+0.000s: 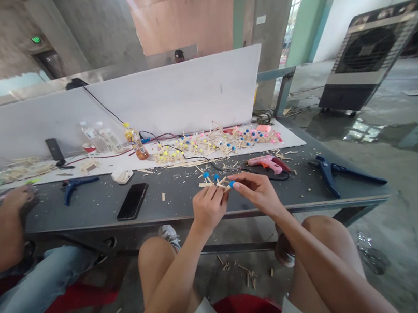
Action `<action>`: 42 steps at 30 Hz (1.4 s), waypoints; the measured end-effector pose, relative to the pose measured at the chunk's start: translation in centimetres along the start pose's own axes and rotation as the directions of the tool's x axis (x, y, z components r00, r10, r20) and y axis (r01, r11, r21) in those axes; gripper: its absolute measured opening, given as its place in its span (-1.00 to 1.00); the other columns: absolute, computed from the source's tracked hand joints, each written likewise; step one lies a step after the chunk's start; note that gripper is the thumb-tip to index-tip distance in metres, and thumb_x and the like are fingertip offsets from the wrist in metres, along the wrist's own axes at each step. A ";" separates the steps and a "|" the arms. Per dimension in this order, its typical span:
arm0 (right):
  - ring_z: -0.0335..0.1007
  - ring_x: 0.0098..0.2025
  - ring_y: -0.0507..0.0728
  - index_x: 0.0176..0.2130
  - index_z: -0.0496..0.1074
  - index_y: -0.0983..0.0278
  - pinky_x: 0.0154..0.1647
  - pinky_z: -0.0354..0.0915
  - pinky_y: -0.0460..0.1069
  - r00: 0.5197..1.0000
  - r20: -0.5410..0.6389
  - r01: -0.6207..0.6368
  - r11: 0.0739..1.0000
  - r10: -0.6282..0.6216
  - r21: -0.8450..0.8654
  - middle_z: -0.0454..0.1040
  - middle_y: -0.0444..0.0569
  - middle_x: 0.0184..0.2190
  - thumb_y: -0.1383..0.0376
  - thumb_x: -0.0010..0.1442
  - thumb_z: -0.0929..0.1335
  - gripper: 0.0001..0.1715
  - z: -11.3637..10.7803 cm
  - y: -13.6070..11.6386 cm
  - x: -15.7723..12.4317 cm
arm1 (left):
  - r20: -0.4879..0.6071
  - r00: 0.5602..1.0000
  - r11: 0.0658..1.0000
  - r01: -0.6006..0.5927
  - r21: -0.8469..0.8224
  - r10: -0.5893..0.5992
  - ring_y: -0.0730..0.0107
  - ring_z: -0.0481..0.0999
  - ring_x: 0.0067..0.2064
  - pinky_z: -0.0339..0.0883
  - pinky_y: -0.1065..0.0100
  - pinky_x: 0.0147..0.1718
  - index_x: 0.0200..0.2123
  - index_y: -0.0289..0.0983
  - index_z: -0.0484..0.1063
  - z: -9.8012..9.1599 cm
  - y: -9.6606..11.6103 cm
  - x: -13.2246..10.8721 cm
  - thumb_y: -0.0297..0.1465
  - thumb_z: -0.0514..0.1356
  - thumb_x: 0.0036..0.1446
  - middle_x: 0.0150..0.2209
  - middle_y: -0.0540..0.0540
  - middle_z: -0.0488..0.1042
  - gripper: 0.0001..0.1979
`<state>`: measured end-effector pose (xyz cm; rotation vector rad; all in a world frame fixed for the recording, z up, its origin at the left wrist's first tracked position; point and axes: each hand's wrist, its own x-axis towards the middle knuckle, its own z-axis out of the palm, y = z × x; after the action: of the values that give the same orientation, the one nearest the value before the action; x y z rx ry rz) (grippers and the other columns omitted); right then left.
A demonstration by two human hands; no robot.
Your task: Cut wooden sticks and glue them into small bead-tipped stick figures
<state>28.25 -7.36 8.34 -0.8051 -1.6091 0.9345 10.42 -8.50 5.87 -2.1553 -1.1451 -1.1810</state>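
Observation:
My left hand [211,207] is closed around a small structure of pale wooden sticks [219,184], just above the front of the dark table [176,203]. Blue balls [206,175] top several of its sticks. From the other side, my right hand [258,193] pinches a blue ball [232,184] at the structure's right end between thumb and fingertips. My fingers cover much of the lower part. Behind my right hand lies a pink glue gun [267,163], its cable running along the table. A pair of blue-handled cutters [333,173] rests farther right.
A heap of stick pieces with coloured balls [207,143] covers a white board. A phone [132,202], a white case [122,175], another blue tool [76,187] and a drink bottle [136,142] stand or lie leftward. A co-worker's hand [17,200] is at far left.

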 end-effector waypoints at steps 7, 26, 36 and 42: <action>0.40 -0.37 0.06 -0.17 0.59 0.29 -0.38 0.35 -0.07 1.000 -0.008 0.021 0.998 -0.021 0.062 0.55 0.00 -0.32 0.12 0.10 0.50 -0.65 0.3 0.1 -0.2 | -0.090 0.995 0.998 -0.039 0.053 0.044 0.40 0.48 -0.40 0.26 0.38 -0.38 -0.44 -0.28 0.45 -0.3 0.3 0.5 -0.44 0.21 0.22 -0.49 -0.05 0.48 -0.83; 0.28 -0.64 -0.07 -0.13 0.56 0.30 -0.79 0.07 -0.22 0.913 0.351 -0.391 0.697 0.209 0.601 0.52 -0.05 -0.46 0.09 0.21 0.42 -0.64 1.0 -0.4 -0.5 | -0.243 0.965 0.994 -0.087 0.062 0.099 0.42 0.38 -0.47 0.15 0.34 -0.43 -0.31 -0.28 0.51 -0.4 0.1 0.1 -0.48 0.26 0.16 -0.52 -0.04 0.44 -0.98; 0.22 -0.65 -0.10 -0.18 0.57 0.29 -0.80 0.00 -0.26 0.901 0.371 -0.427 0.608 0.225 0.669 0.53 -0.06 -0.48 0.13 0.14 0.47 -0.69 1.4 -0.8 -0.6 | -0.265 0.955 0.990 -0.110 0.087 0.130 0.40 0.36 -0.48 0.12 0.33 -0.45 -0.23 -0.29 0.51 -0.7 0.0 0.1 -0.45 0.24 0.19 -0.56 -0.03 0.39 -0.92; 0.28 -0.64 -0.05 -0.12 0.57 0.30 -0.81 0.08 -0.21 0.936 0.306 -0.338 0.687 0.174 0.644 0.55 -0.01 -0.45 0.07 0.17 0.44 -0.61 1.4 -0.8 -0.7 | -0.316 0.943 0.992 -0.083 0.093 0.108 0.40 0.39 -0.48 0.15 0.35 -0.47 -0.22 -0.28 0.51 -0.5 -0.1 0.2 -0.48 0.25 0.17 -0.55 -0.03 0.40 -0.91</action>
<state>27.00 -8.58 8.58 -0.3974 -1.1737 1.7525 10.12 -8.70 6.29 -1.8516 -0.9181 -1.3581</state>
